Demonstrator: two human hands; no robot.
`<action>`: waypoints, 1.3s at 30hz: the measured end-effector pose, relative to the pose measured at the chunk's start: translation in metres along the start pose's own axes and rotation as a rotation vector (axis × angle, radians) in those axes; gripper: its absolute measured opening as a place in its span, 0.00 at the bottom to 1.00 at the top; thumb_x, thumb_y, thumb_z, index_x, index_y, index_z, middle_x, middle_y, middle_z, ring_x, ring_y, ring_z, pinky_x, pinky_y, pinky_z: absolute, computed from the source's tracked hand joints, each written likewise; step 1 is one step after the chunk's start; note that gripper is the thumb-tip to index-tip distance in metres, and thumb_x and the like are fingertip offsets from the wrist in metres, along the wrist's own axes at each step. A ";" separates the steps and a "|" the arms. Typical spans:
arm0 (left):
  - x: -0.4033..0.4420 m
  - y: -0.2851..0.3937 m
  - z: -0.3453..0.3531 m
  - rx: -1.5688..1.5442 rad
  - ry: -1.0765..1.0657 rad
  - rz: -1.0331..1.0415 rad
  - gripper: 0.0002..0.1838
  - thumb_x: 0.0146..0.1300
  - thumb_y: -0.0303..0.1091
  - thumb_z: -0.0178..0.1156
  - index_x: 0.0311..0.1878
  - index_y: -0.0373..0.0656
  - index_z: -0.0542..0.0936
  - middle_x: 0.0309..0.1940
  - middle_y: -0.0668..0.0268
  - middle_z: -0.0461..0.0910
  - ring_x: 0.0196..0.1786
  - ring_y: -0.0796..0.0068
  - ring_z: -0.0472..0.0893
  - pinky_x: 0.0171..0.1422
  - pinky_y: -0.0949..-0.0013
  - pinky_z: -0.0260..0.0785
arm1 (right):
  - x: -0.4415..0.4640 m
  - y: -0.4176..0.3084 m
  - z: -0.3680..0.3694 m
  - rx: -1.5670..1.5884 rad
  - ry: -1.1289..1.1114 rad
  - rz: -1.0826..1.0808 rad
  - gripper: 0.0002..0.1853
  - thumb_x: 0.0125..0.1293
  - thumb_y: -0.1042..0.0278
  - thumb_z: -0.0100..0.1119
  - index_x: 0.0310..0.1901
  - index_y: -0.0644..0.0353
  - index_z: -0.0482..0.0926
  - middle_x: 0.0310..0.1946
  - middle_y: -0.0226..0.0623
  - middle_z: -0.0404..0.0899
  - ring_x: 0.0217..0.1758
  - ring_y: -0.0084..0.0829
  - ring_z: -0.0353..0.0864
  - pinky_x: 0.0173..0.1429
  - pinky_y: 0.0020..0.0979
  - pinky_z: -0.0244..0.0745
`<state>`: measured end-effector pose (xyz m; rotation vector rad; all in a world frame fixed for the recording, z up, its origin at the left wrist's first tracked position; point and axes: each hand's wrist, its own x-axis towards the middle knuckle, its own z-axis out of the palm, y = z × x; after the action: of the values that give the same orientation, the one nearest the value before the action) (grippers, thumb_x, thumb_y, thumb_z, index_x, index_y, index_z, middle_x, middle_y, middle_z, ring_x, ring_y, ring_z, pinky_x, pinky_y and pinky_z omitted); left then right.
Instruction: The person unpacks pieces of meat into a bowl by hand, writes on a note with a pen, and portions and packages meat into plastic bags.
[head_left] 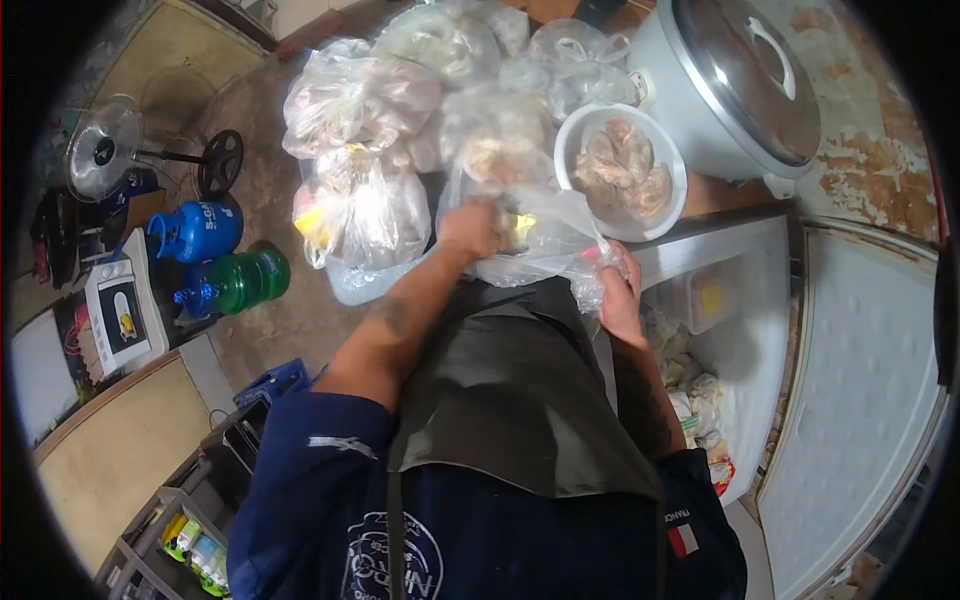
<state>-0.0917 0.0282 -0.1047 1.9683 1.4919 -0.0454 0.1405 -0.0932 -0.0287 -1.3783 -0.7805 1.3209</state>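
Note:
My right hand (pixel 622 290) is closed on the bunched edge of a clear plastic bag (pixel 550 250), in front of my dark apron (pixel 510 390). My left hand (pixel 474 228) is at the left part of the same bag; it is smeared by motion, so its fingers cannot be made out. A small yellow patch (pixel 521 228) shows through the plastic beside it. Just beyond lies another clear bag with pale, brownish contents (pixel 495 160). To the right, a white bowl (pixel 676 205) holds several pieces of what looks like raw chicken (pixel 625 165).
Several filled plastic bags (pixel 360 100) crowd the left and back. A large lidded pot (pixel 690 90) stands behind the bowl. At my right is an open chest freezer (pixel 750 260) with its lid (pixel 850 370). A fan (pixel 105 150) and a blue gas cylinder (pixel 200 230) stand left.

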 end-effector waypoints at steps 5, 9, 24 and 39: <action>0.002 -0.078 0.016 -0.938 0.325 0.090 0.28 0.67 0.36 0.62 0.68 0.37 0.72 0.57 0.50 0.82 0.55 0.61 0.84 0.58 0.63 0.75 | 0.003 0.009 -0.001 -0.028 0.094 -0.113 0.09 0.62 0.69 0.51 0.36 0.64 0.79 0.33 0.29 0.79 0.38 0.24 0.74 0.45 0.28 0.70; -0.008 0.027 -0.066 -0.931 0.523 0.148 0.36 0.70 0.38 0.62 0.76 0.35 0.62 0.69 0.49 0.72 0.64 0.62 0.78 0.64 0.65 0.71 | 0.016 0.056 -0.028 0.185 -0.125 -0.199 0.09 0.68 0.73 0.56 0.47 0.66 0.80 0.49 0.40 0.80 0.50 0.29 0.79 0.52 0.34 0.76; 0.058 0.051 -0.137 -0.363 -0.520 0.888 0.22 0.74 0.44 0.53 0.54 0.32 0.80 0.53 0.51 0.82 0.58 0.54 0.81 0.69 0.54 0.71 | 0.012 0.003 -0.013 0.123 0.045 -0.003 0.10 0.73 0.71 0.62 0.50 0.67 0.82 0.42 0.32 0.84 0.45 0.18 0.79 0.51 0.24 0.75; -0.084 0.107 -0.167 -0.300 0.097 0.854 0.06 0.59 0.27 0.67 0.39 0.39 0.83 0.34 0.59 0.83 0.39 0.59 0.83 0.53 0.58 0.76 | -0.007 0.073 -0.016 -0.142 0.069 -0.350 0.11 0.65 0.79 0.63 0.48 0.68 0.77 0.47 0.39 0.79 0.48 0.27 0.79 0.54 0.29 0.74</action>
<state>-0.0869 0.0289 0.1110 2.2009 0.5602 0.6062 0.1402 -0.1227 -0.0977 -1.3175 -1.0321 0.9557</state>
